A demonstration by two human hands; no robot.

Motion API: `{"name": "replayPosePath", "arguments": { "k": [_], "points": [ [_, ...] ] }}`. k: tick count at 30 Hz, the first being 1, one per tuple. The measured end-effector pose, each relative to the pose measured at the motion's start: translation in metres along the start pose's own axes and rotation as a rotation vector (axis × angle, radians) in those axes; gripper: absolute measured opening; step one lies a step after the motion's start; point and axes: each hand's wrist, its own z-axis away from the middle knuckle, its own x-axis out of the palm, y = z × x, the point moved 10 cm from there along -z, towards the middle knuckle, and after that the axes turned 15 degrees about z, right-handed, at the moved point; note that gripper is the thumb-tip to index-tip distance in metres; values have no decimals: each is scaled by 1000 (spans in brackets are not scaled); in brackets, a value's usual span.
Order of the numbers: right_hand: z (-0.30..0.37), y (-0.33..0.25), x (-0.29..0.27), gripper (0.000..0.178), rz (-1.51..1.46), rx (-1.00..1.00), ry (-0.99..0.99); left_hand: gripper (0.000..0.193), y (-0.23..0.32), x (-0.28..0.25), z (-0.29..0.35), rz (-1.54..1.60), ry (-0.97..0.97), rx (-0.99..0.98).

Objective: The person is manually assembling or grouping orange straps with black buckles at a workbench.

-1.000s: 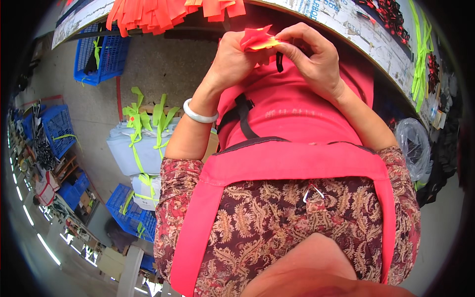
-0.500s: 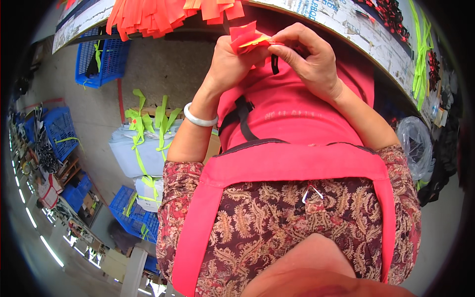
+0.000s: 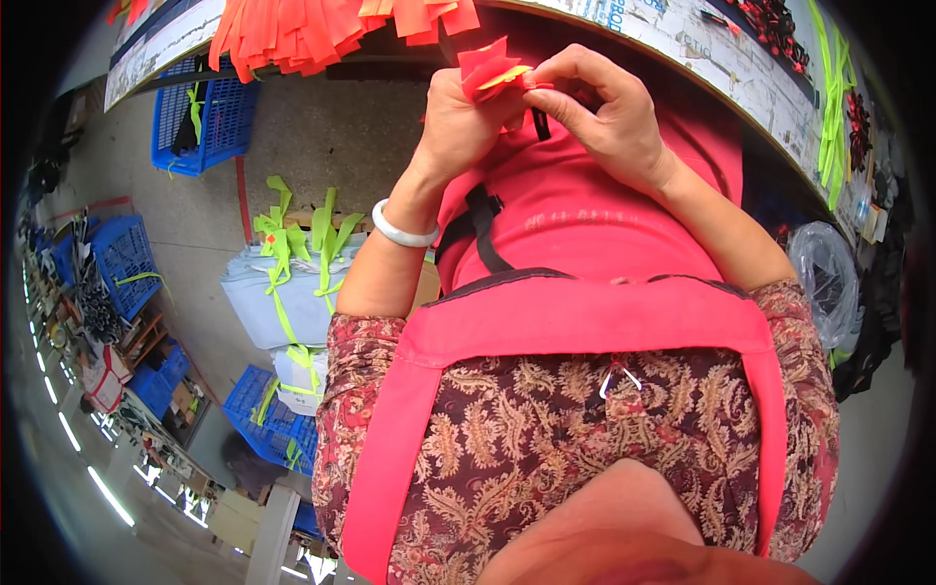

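My left hand (image 3: 458,122) is closed round a folded red-orange fabric strip (image 3: 484,66), which stands up above the fist. A bright yellow edge (image 3: 509,77) shows along it. With thumb and forefinger my right hand (image 3: 612,115) pinches the strip's right end, close against the left hand. What lies between those fingertips is too small to make out. Below the pinch hangs a short black strap (image 3: 541,124). Both hands are held over the red apron (image 3: 585,234), near the table edge.
A pile of orange strips (image 3: 292,34) overhangs the table (image 3: 673,58) at the far left. Lime-yellow strips (image 3: 832,107) lie on its right part. Blue crates (image 3: 202,117) and a strapped pale stack (image 3: 283,297) stand at the left; a clear plastic bag (image 3: 822,283) is at the right.
Both hands keep their hold on the strip, with only slight shifts of the fingers. The whole view has moved a little.
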Motion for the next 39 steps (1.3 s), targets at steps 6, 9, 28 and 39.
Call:
{"name": "replayPosePath", "arguments": {
  "k": [6,9,28,39],
  "points": [
    [-2,12,4,17,-48,94,-52,8,-5,-7,-2,40,52,-12],
    [-3,14,3,18,-103,120,-61,8,-5,-5,-2,41,43,-73],
    [1,36,-5,20,-129,319,-95,18,-8,0,2,120,70,-145],
    [-4,24,-6,18,-39,156,-61,15,10,3,0,-211,60,22]
  ]
}}
